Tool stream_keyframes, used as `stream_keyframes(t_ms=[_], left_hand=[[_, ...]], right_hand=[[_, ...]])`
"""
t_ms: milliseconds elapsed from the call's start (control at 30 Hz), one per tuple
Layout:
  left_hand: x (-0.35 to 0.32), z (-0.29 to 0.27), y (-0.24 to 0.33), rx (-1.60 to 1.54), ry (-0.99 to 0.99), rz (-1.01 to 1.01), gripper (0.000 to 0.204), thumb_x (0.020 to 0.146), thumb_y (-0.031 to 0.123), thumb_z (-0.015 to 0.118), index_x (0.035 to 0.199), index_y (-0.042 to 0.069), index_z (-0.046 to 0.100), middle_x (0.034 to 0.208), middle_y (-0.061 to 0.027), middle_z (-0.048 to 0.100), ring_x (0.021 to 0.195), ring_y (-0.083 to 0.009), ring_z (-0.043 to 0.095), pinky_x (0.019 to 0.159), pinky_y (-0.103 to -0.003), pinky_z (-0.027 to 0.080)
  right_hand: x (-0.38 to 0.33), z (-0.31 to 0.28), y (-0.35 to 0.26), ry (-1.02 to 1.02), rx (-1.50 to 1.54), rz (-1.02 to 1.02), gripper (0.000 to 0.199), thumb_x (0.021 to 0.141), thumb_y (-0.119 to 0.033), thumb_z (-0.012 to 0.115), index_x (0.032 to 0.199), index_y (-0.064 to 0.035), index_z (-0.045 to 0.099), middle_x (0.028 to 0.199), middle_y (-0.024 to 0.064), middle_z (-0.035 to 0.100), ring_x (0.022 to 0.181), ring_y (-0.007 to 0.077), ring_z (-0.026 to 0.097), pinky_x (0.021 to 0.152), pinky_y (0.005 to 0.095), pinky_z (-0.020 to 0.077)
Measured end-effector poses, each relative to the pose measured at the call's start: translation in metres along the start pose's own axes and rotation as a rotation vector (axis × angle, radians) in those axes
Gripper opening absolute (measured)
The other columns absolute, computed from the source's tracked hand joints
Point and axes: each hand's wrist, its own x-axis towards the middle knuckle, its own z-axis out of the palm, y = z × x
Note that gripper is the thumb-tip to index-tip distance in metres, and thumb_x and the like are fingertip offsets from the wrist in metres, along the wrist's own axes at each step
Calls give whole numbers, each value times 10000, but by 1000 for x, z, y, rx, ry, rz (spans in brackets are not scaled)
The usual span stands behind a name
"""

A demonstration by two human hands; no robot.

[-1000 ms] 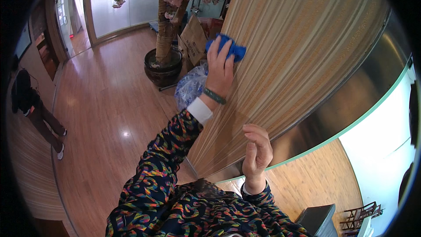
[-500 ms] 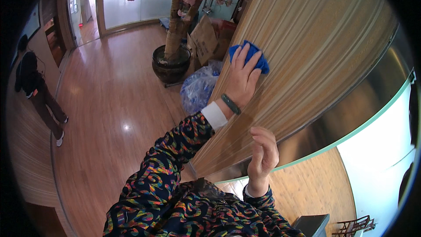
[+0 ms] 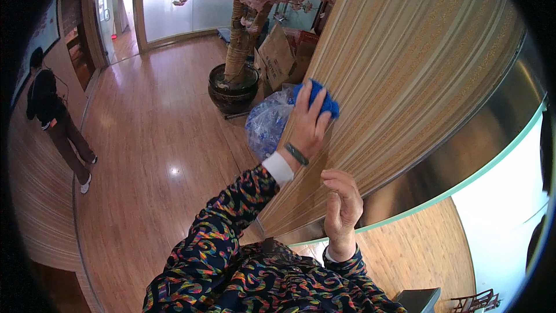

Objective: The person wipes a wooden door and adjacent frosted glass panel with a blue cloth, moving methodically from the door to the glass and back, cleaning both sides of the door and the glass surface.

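With fingers spread over a blue cloth (image 3: pixel 330 106), my left hand (image 3: pixel 307 130) presses it against the striped wood-look panel (image 3: pixel 417 64), close to the panel's left edge. The cloth is bunched up, and part of it is hidden under my fingers. A dark green bangle circles my left wrist. My right hand (image 3: pixel 344 200) is raised in front of the panel's lower part, with nothing in it. Its fingers are loosely bent, with the thumb apart from them. A dark shiny band (image 3: pixel 463 139) with a pale green glass edge (image 3: pixel 434 200) borders the panel.
Left of the panel stand a dark pot (image 3: pixel 234 95) with a pink blossom tree, a clear bag with blue contents (image 3: pixel 263 124) and cardboard boxes (image 3: pixel 276 52). Another person (image 3: pixel 55 116) stands at the far left on the wood floor (image 3: pixel 150 156). A dark box-shaped thing (image 3: pixel 418 300) is at the lower right.
My left hand has moved down and to the left along the panel with the blue cloth. My right hand has barely moved. The view has shifted slightly.
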Motion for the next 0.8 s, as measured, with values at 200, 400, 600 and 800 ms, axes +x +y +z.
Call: stream_keyframes(t_ms=[200, 400, 600, 800], left_hand=[[-26, 3, -33, -40, 23, -140, 437, 989, 167, 468, 1388, -8, 439, 1514, -258, 285, 1391, -427, 282, 1152, -454, 238], [-159, 9, -47, 18, -69, -764, 464, 1025, 215, 389, 1415, -35, 389, 1524, -238, 303, 1422, -379, 271, 1163, -425, 221], [-86, 2, 13, -76, 10, -330, 452, 994, 210, 456, 1402, 17, 433, 1509, -245, 303, 1377, -425, 296, 1146, -475, 227], [-65, 15, 46, -59, -67, 65, 408, 911, 189, 571, 1298, 58, 566, 1485, -223, 346, 1364, -451, 311, 1118, -540, 262]], right_hand=[[-4, 0, 0, -6, -13, 38, 193, 854, 104, 536, 1007, 14, 614, 1048, 178, 661, 1006, 330, 636, 884, 382, 495], [-7, 0, 8, -60, -47, 85, 199, 853, 106, 533, 1009, 18, 620, 1055, 181, 659, 1011, 329, 638, 899, 375, 491], [-12, -3, 11, -1, -19, 82, 161, 939, -19, 490, 1034, 17, 614, 1096, 164, 652, 1044, 260, 607, 954, 361, 445], [1, -10, 5, 56, -24, 48, 134, 911, 13, 507, 996, 25, 609, 1076, 177, 646, 1035, 296, 612, 925, 375, 470]])
